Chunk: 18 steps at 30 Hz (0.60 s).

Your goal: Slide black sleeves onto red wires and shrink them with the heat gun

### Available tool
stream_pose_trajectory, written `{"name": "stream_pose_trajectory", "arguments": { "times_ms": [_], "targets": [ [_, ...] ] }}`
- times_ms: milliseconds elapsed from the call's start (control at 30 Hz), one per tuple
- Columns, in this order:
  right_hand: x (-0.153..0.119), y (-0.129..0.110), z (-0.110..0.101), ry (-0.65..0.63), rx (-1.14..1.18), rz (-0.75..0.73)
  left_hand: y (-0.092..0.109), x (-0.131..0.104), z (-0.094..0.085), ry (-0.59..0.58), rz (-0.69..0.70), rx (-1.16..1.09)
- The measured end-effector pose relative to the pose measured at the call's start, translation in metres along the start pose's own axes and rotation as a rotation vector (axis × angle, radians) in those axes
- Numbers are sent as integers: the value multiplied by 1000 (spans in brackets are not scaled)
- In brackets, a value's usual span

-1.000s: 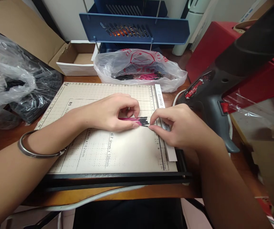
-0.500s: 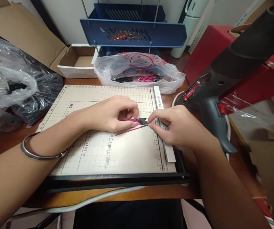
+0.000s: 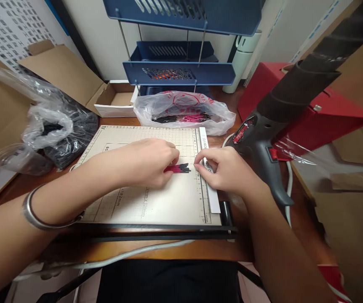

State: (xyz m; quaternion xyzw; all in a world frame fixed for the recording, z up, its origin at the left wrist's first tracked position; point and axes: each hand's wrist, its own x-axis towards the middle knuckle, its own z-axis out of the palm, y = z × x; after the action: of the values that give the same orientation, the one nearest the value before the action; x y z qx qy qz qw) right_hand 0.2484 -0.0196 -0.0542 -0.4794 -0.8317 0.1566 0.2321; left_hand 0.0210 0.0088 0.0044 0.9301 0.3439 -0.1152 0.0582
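Note:
My left hand (image 3: 151,163) is closed around a small bundle of pink wires with black sleeved ends (image 3: 181,168). The black ends point right, out past the fingertips; the rest of the bundle is hidden under the hand. Just right of those ends, my right hand (image 3: 221,170) is closed in a pinch, thumb against forefinger. Whatever lies in that pinch is too small to make out. Both hands are over the cream gridded board of a paper cutter (image 3: 169,206), with the right one across its white ruler strip (image 3: 213,200).
Behind the board lies a clear plastic bag (image 3: 143,110) with more pink and black wires. A heat gun (image 3: 263,143) and a red box (image 3: 336,113) stand at right. At left are a bag of black pieces (image 3: 74,139) and an open carton (image 3: 115,110). A blue rack (image 3: 178,73) stands behind.
The view has tilted upward. The lower loose wire is no longer separate from the bundle in my left hand. My right fingertips have come slightly away from the black ends.

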Motion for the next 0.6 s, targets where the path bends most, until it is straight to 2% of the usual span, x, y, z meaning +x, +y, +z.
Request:
{"name": "stream_pose_trajectory", "arguments": {
  "times_ms": [133,367,500,600],
  "targets": [
    [1,3,2,19,4,0,9,3,-6,-48,6,145],
    [4,6,7,53,-1,25,13,6,-3,-77,19,166],
    [4,5,8,42,7,34,22,4,-8,-162,78,243],
    [4,5,8,32,-1,38,24,-3,-12,-213,69,231]
  ]
}}
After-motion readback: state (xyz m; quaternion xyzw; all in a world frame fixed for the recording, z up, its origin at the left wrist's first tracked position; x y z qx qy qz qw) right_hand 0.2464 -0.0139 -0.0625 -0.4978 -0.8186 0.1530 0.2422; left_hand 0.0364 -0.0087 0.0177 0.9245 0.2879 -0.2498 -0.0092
